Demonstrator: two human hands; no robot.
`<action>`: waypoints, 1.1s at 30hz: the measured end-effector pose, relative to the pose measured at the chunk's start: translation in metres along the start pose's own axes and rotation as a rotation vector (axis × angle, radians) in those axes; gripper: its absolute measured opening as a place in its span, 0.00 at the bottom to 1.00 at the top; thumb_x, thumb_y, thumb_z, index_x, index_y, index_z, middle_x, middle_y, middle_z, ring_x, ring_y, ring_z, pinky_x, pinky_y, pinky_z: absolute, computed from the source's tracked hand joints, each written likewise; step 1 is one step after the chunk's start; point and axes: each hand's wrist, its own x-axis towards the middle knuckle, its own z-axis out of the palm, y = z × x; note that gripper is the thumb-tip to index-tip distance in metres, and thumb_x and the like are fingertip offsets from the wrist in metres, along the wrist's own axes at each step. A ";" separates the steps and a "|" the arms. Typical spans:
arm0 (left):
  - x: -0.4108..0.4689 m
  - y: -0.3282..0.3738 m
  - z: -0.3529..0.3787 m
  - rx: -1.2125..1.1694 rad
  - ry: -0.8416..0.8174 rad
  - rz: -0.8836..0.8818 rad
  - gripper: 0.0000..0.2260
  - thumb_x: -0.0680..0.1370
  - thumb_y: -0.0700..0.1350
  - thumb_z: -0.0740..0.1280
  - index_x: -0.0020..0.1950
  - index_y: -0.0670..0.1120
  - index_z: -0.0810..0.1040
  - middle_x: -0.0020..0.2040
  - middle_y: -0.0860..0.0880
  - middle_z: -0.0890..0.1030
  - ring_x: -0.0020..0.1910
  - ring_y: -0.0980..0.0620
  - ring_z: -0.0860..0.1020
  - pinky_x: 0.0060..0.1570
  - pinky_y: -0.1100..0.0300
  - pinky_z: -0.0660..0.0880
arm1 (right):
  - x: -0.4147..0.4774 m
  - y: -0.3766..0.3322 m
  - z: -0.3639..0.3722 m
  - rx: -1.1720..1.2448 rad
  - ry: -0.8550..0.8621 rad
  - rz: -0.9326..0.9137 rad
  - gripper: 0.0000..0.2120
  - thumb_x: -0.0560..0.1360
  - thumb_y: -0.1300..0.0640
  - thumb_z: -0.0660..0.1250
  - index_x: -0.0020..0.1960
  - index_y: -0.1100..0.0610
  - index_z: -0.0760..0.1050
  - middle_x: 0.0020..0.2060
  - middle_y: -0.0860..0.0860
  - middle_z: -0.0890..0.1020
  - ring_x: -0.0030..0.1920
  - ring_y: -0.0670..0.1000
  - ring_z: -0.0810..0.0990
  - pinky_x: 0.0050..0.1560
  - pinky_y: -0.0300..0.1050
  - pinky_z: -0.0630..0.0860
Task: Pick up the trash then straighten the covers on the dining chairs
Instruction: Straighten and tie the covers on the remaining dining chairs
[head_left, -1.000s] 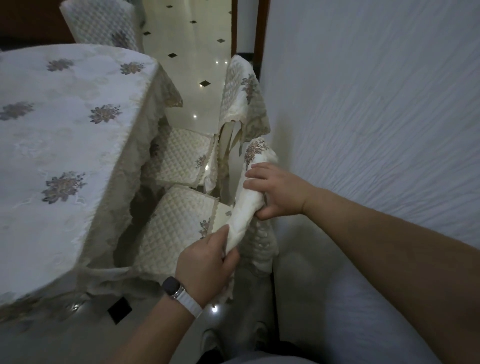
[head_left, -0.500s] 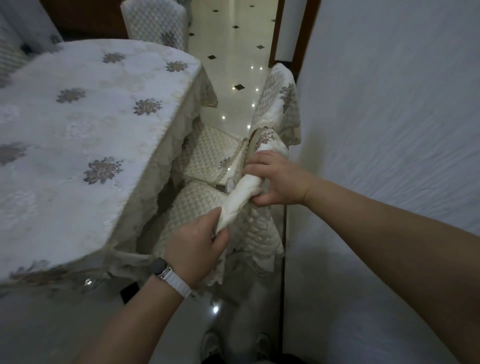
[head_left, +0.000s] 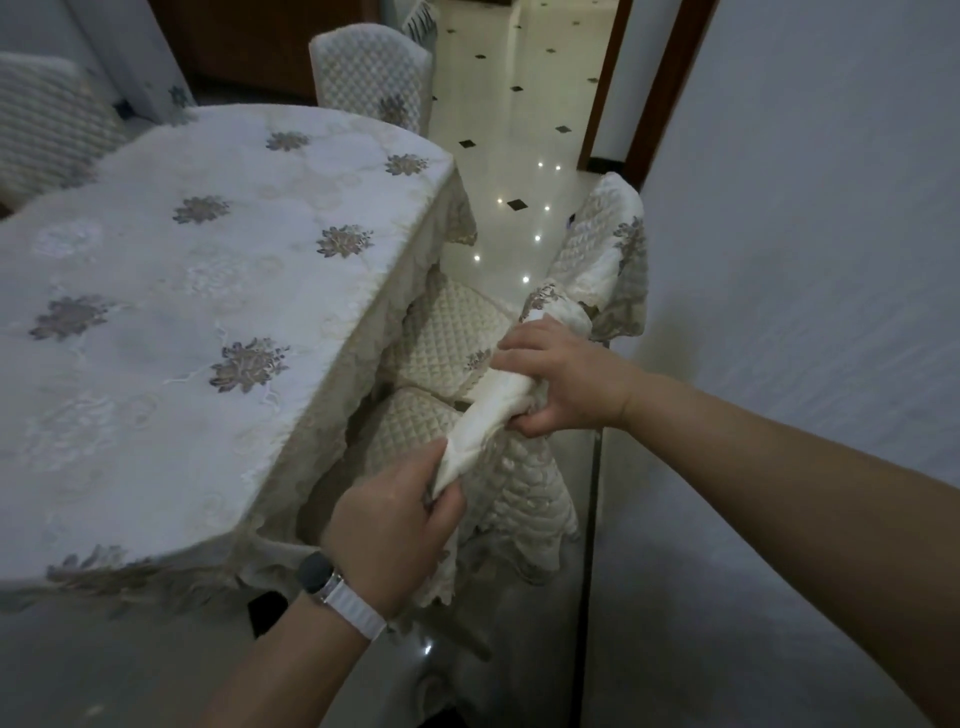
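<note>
While the left hand (head_left: 389, 525) and right hand (head_left: 566, 384) both clutch one bunched cover (head_left: 488, 415), it lies atop the nearest chair (head_left: 405, 436)'s back. Three other covered chairs (head_left: 371, 78) stand round the single bench (head_left: 208, 312).

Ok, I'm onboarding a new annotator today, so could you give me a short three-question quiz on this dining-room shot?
1. True or false: both the left hand and the right hand grip the bunched chair cover.
2. What sits on the left wrist? A) a watch with a white strap B) a red bracelet C) a glove cuff
3. Fill in: the chair being worked on stands between the table and the ____.
Key: 1 true; 2 A; 3 wall.
</note>
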 end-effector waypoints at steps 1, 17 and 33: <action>0.002 -0.002 -0.001 -0.008 0.005 -0.003 0.18 0.73 0.54 0.62 0.58 0.49 0.82 0.37 0.52 0.82 0.30 0.52 0.78 0.27 0.63 0.68 | 0.004 0.002 0.000 -0.001 0.001 -0.010 0.32 0.65 0.37 0.69 0.61 0.57 0.78 0.57 0.56 0.79 0.60 0.57 0.75 0.64 0.55 0.69; 0.018 -0.024 -0.014 0.013 0.071 -0.065 0.17 0.71 0.51 0.66 0.57 0.51 0.83 0.41 0.56 0.83 0.33 0.57 0.78 0.30 0.64 0.74 | 0.046 0.048 0.001 -0.005 -0.039 -0.295 0.29 0.73 0.39 0.67 0.63 0.61 0.75 0.58 0.56 0.76 0.60 0.56 0.74 0.63 0.55 0.69; 0.027 -0.009 -0.011 0.064 0.225 -0.383 0.17 0.71 0.47 0.66 0.58 0.47 0.82 0.50 0.56 0.82 0.42 0.64 0.76 0.41 0.64 0.75 | 0.112 0.081 0.009 0.221 0.000 -0.495 0.20 0.68 0.37 0.70 0.48 0.52 0.81 0.39 0.45 0.80 0.37 0.49 0.78 0.34 0.41 0.71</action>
